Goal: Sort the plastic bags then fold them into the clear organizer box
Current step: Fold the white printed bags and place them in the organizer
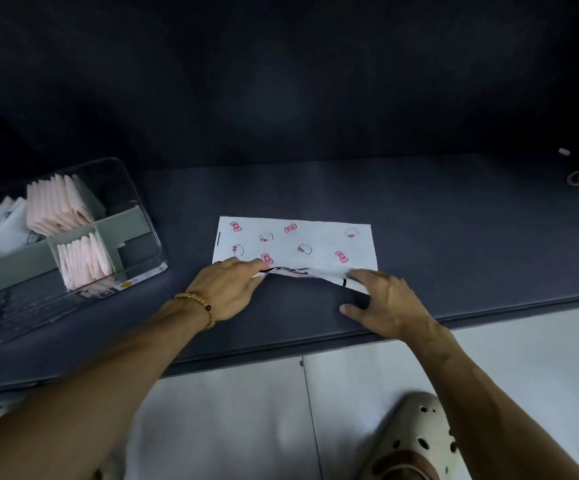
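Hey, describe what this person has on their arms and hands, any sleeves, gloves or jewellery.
Both forearms are bare, with no sleeves in view and no gloves. The left hand has a tan beaded bracelet at the wrist, with one dark red bead. The right hand wears nothing visible.

No readable text. Sticker (127,285) on clear organizer box (149,237), lower left of frame: print too small/blurred to read.
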Tool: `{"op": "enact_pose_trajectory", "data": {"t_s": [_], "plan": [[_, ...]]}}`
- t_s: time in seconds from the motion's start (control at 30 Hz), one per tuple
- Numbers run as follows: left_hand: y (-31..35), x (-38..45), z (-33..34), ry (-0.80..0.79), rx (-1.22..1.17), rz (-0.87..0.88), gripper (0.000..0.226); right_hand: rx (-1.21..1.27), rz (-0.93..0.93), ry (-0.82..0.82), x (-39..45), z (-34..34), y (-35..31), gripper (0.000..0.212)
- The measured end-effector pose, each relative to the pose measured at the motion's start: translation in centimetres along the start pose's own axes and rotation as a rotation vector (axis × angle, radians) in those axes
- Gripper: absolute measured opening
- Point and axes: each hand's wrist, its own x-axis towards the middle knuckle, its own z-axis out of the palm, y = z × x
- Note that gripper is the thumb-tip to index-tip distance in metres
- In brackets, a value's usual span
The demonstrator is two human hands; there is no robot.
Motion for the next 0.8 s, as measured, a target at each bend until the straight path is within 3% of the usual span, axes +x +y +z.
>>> {"op": "enact_pose_trajectory", "data": {"t_s": [0.07,0.13,0.23,0.33,0.57,0.8], "plan": [[-0.1,-0.4,-1.1,-0.040,-0.121,-0.025,0.023,0.178,0.065,0.083,-0.3,-0.4,0.4,0.014],[-0.7,-0.9,-2.1,-0.061,-0.277,-0.097,0.026,0.300,0.161,0.090,-0.5,-0.8,1.1,0.027],[-2.1,-1.7,-2.6,-0.058,-0.474,-0.234,0.033,0.547,0.262,0.028,-0.7,-1.0,2.0,0.010],[-2.9,-2.2,-1.5,0.026,-0.550,-0.363,0.015,0.488,0.330,0.022,-0.4,-0.1,2.1,0.021],[-2.3,-0.8,1.1,0.189,-0.092,-0.471,0.036,0.306,0.462,0.059,0.8,0.7,1.6,0.030],[-2.3,-1.1,2.4,0.314,0.088,-0.447,0.037,0.242,0.484,0.127,1.9,1.2,1.8,0.041]]}}
